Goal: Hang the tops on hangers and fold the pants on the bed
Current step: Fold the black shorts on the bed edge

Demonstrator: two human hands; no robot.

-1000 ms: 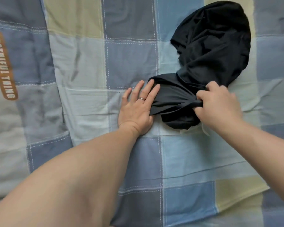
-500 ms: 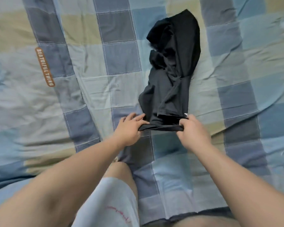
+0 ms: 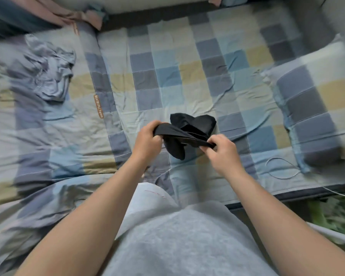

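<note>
Black garment [image 3: 194, 125]: dark and bunched, held between both hands over the middle of the bed [image 3: 167, 80], nearer my side than the far edge. One edge of it is pulled into a taut strip running from hand to hand, sloping down a little to the right. The rest mounds up behind the strip in two rounded lobes, and a loose flap hangs below it. I cannot tell whether the flap touches the bedding, nor whether this is a top or pants.

Left hand [image 3: 146, 141]: fingers curled round the left end of the strip, with cloth wrapped over them. It is closed firmly on the fabric.

Right hand [image 3: 222, 150]: thumb and fingers pinch the right end of the strip, and a tip of cloth pokes just past them. It too is clamped on the fabric. The hands are apart, with the strip between them.

Around:
- The checked cover [image 3: 237, 62] has blue, grey and pale yellow squares and is creased.
- An orange label [image 3: 98, 106] with pale lettering is sewn on to the left of the black garment, apart from it.
- Far left, a crumpled pale blue garment [image 3: 48, 72] lies on the cover.
- On the right is a pillow [image 3: 311, 104] in the same check.
- A thin white cable [image 3: 283, 170] loops on the cover just below the pillow.
- Pink cloth [image 3: 54, 13] sits at the far left corner.
- The wearer's grey top [image 3: 177, 240] fills the bottom of my feed, with both bare forearms reaching forward on either side of it.
</note>
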